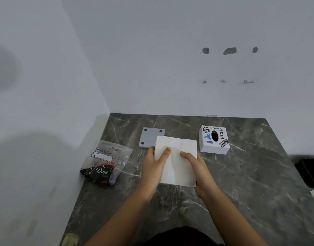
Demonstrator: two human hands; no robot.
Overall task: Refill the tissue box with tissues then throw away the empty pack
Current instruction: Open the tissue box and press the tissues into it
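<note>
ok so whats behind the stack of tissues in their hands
A grey square plate with dark round feet lies on the counter behind the tissue stack. The stack covers its near right corner, so only three feet show.

Two bare forearms, no sleeves, dark garment (pixel 184 236) below

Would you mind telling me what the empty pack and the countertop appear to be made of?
The empty pack looks like thin glossy plastic film: partly see-through, crumpled, with printed branding. The countertop looks like polished dark grey marble or a marble-look laminate, with pale veins and a soft sheen; which one cannot be told.
</note>
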